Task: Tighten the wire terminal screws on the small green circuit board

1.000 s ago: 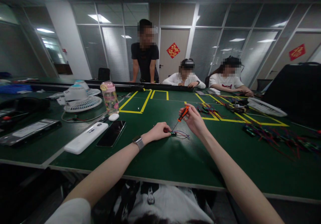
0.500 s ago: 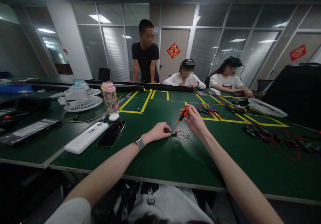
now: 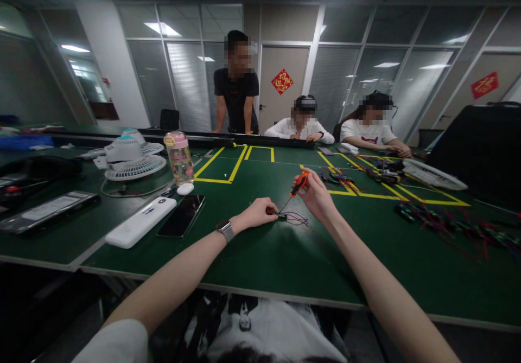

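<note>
An orange and black screwdriver (image 3: 299, 184) is held by its handle in my right hand (image 3: 316, 192), its thin shaft slanting down to the left. The tip meets a small green circuit board (image 3: 281, 217) on the table, close to my left fingertips. My left hand (image 3: 260, 213) is closed on the board's left end and steadies it against the green surface; its fingers hide part of the board. Thin red and blue wires (image 3: 297, 218) curve from the board's right side, below my right hand.
Left of my hands lie a black phone (image 3: 182, 216), a white power bank (image 3: 141, 223) and a bottle (image 3: 179, 159), with white fans (image 3: 134, 159) behind. Wired boards (image 3: 451, 224) are heaped at right. Three people are across the green table (image 3: 252, 265).
The screwdriver's handle has turned slightly in my right hand, while its tip stays at the board. My left hand and the board keep their place.
</note>
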A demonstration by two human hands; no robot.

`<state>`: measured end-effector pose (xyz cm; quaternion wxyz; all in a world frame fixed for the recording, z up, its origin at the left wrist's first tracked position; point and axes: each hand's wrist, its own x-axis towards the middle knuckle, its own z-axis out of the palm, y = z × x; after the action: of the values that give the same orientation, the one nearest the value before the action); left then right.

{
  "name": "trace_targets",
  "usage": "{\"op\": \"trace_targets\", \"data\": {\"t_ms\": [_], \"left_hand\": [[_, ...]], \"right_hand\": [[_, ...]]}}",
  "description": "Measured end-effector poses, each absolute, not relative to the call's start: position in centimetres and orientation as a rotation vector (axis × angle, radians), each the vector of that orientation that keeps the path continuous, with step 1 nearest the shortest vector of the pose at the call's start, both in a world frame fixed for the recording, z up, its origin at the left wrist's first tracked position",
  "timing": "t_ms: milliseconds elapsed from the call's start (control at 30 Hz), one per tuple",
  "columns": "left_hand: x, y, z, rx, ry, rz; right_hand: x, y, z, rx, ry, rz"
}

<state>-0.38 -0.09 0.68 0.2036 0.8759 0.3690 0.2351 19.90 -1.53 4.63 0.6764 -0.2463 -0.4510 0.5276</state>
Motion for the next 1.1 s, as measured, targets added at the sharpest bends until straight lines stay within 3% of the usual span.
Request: {"op": "trace_targets", "data": {"t_ms": [1100], "left_hand": [[-0.37, 0.14, 0.35, 2.409, 1.019, 0.683]], "right_hand": [[19.9, -1.75, 4.78, -0.549, -1.042, 1.212]]}}
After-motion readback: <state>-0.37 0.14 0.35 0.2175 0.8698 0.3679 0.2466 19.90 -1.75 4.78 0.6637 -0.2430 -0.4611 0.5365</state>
